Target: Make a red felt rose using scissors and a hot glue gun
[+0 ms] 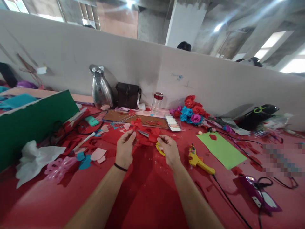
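Near the middle of the red table [147, 197], the left hand [124, 149] pinches a small red paper piece [136, 123]. The right hand [169, 149] pinches scissors [152, 140] with yellow handles. Paper flowers [192, 112] sit by the far edge.

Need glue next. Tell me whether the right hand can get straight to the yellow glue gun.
Probably yes. The yellow glue gun lies on the red table just beside the right hand, nothing between them, though that hand's fingers pinch a red paper piece.
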Demonstrator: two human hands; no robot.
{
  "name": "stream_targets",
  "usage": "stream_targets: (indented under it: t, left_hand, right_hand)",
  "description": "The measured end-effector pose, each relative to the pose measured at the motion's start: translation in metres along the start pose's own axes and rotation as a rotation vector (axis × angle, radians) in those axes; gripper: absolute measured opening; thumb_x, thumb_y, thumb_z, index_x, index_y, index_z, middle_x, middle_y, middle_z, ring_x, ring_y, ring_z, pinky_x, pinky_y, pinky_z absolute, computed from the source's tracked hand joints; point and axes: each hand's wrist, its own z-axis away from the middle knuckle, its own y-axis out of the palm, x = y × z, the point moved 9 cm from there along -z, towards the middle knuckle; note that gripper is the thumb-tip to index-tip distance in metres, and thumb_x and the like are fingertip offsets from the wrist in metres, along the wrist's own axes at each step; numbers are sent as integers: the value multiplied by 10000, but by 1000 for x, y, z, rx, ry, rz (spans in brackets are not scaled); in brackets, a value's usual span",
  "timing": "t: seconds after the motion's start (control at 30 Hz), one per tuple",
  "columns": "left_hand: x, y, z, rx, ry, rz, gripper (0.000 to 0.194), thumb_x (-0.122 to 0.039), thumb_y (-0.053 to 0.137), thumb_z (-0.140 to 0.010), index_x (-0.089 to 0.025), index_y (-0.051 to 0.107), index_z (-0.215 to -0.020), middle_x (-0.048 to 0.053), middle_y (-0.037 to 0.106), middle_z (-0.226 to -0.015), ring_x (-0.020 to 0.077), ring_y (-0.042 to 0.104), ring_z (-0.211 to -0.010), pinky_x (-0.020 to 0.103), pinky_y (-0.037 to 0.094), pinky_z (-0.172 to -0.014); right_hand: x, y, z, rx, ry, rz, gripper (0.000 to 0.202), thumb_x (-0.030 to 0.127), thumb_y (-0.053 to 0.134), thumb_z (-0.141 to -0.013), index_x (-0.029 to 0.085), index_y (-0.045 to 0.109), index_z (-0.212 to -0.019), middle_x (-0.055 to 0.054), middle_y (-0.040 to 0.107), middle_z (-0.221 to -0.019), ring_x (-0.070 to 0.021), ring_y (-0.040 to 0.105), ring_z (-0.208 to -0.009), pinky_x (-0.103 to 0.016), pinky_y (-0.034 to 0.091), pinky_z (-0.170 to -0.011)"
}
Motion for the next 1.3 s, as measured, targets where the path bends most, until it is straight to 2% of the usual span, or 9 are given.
stream_targets:
  t: [0.1,0.27,0.43,0.6,0.77,0.9,1.03,1.13,1.3]
  left_hand:
    - [3,7,5,53,-15,-34,361,-287,816,-495,-140,636,-771,-34,632,-655,69,549,-539,214,449,-569]
    - [16,20,19,156,-120,-59,368,-303,789,-564,-175,580,-839,-5,679,-827,94,628,-553,259,524,-602]
    - [29,31,31,230,-174,-93,368,-303,758,-616,-192,534,-886,-3,672,-853,125,670,-574,293,555,-629]
    - [30,28,28,189,-121,-101,394,-320,747,-617,-190,525,-916,-45,628,-659,148,673,-578,298,552,-628]
    - [22,22,22,162,-54,-148,401,-370,725,-620,-189,528,-919,-34,640,-660,148,668,-585,310,545,-640]
    - [12,11,13,74,6,-205,374,-356,723,-611,-181,552,-894,-27,649,-709,120,631,-529,297,528,-613]
    - [-4,8,12,31,149,-389,284,-321,691,-642,-134,631,-846,-71,534,-503,66,470,-404,196,379,-452]
    - [-3,14,17,79,144,-463,258,-311,668,-652,-115,658,-819,-82,465,-423,63,385,-384,190,281,-409]
    - [5,19,22,134,113,-504,262,-284,665,-610,-124,690,-816,-63,497,-459,71,382,-405,198,274,-417]
  right_hand:
    - [-3,0,3,-1,74,-110,236,373,709,-580,184,625,-695,55,523,-579,-64,409,-484,-204,315,-475]
    - [-5,-3,-1,-40,94,-185,238,378,707,-581,192,599,-683,72,502,-527,-51,376,-430,-188,269,-421]
    - [-3,2,4,-56,90,-234,257,368,715,-575,186,602,-716,64,526,-552,-62,437,-469,-180,291,-420]
    - [-1,6,9,-67,78,-319,272,313,746,-543,190,567,-706,68,553,-542,-74,474,-486,-192,353,-461]
    - [-1,2,7,-106,51,-282,249,313,728,-569,185,574,-716,65,559,-535,-74,480,-483,-196,358,-470]
    - [0,-3,6,-130,47,-240,228,322,707,-589,177,593,-723,57,562,-546,-77,488,-481,-197,357,-461]
    - [12,-11,9,-167,2,-197,221,340,689,-629,185,589,-749,58,562,-551,-81,494,-480,-193,359,-452]
    - [25,-6,12,-92,-73,-138,193,351,650,-690,195,574,-775,47,589,-560,-92,522,-491,-197,384,-465]
    - [41,20,25,112,-240,114,111,281,626,-730,200,642,-804,6,667,-682,-138,612,-614,-246,473,-591]
